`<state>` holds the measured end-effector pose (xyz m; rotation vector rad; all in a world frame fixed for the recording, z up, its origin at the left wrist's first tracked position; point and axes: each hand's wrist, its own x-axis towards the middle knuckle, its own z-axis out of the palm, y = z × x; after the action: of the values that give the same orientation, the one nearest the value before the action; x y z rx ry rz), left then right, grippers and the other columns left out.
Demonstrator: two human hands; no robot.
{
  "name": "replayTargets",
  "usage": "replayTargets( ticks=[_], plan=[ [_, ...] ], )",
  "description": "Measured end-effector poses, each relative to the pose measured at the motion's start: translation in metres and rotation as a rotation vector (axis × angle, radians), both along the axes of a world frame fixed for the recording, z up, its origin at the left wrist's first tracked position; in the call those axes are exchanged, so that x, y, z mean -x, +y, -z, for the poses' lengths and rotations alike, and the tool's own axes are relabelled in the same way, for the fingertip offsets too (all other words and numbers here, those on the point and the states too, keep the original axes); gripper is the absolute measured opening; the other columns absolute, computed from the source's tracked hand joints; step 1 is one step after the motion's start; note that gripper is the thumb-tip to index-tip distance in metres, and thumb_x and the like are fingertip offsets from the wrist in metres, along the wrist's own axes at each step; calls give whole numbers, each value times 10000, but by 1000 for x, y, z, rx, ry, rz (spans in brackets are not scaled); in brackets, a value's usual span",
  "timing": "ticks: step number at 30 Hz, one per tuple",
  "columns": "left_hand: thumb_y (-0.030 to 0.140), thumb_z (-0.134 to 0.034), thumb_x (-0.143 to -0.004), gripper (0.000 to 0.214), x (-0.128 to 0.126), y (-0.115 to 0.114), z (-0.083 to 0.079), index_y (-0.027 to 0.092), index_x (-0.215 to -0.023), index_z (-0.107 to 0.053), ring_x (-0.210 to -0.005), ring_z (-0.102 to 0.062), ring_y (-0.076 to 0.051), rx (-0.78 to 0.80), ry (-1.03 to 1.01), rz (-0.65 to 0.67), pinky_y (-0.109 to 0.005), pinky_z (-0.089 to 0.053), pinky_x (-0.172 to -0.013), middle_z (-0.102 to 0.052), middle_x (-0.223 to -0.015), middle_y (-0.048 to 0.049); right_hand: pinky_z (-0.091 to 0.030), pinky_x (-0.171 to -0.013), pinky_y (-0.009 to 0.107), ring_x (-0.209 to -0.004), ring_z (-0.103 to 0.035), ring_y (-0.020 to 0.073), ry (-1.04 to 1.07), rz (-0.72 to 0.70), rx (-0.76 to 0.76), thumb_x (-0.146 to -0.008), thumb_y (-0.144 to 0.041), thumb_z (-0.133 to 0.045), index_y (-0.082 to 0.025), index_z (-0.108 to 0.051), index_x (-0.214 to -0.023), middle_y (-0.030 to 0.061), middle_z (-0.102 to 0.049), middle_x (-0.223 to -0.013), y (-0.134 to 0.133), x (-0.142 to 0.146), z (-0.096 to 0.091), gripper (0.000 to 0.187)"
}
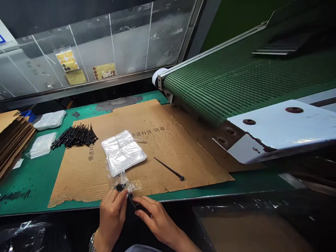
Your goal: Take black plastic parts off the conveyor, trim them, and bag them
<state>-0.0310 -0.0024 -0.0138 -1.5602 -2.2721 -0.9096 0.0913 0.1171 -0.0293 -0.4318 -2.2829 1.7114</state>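
My left hand (pixel 112 206) is closed in a pinch at the table's front edge, on a small crumpled clear plastic bag (pixel 123 177) with something black in or against it. My right hand (pixel 157 218) pinches a black part (pixel 131 202) between thumb and fingers, right beside the left fingertips. The fingers cover much of this part, so its full shape is hidden. Just beyond the hands lies a tied stack of clear plastic bags (pixel 126 154). To its right, a single long thin black pin with a small head (pixel 169 168) rests on the cardboard.
A flat cardboard sheet (pixel 189 164) covers much of the green table (pixel 49 178). On the left are a pile of black pins (pixel 78 135), two bag stacks (pixel 50 119) and stacked cardboard (pixel 15 140). A green conveyor belt (pixel 236 77) overhangs at right.
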Motion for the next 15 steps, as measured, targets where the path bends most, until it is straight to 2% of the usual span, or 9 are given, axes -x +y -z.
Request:
replayTargets(
  ticks=[2, 5, 7, 9, 12, 15],
  plan=[
    [137, -453, -867, 188, -4, 2, -6, 148, -940, -625, -521, -511, -139, 7, 29, 118, -240, -391, -480, -557, -585, -18, -456, -718, 319, -809, -595, 211, 34, 2, 15, -841, -268, -495, -216, -652, -944, 65, -659, -872, 0, 2, -1, 195],
    [130, -462, -862, 181, -8, 2, -14, 149, -958, -615, -482, -488, -132, 3, 73, 199, -242, -353, -454, -544, -543, -6, -436, -602, 271, -680, -552, 166, 86, 163, 157, -844, -379, -503, -201, -592, -872, 31, -601, -744, -1, 6, 5, 201],
    [123, -476, -855, 168, -11, 2, -18, 145, -950, -614, -454, -476, -126, -7, 79, 206, -243, -332, -437, -530, -515, 1, -388, -505, 230, -556, -476, 118, 121, 252, 316, -820, -449, -534, -205, -516, -915, -21, -514, -657, -3, 9, 12, 262],
    [114, -481, -848, 160, -16, 4, -20, 139, -940, -610, -438, -484, -127, -16, 75, 216, -250, -328, -428, -537, -503, 0, -347, -465, 208, -496, -412, 91, 162, 273, 457, -801, -489, -554, -214, -439, -1027, -62, -439, -613, -7, 12, 17, 374],
    [104, -435, -851, 186, -29, 10, -19, 119, -947, -593, -424, -510, -136, -27, 46, 254, -264, -338, -420, -571, -504, -18, -377, -499, 218, -518, -445, 103, 204, 302, 555, -809, -497, -545, -226, -333, -1166, -66, -449, -615, -16, 17, 18, 496],
    [130, -386, -854, 233, -41, 16, -18, 122, -976, -583, -425, -529, -153, -37, -13, 298, -280, -348, -416, -599, -516, -40, -455, -619, 279, -650, -555, 151, 212, 370, 538, -838, -481, -499, -229, -313, -1186, 4, -560, -738, -24, 16, 19, 468]
  ],
)
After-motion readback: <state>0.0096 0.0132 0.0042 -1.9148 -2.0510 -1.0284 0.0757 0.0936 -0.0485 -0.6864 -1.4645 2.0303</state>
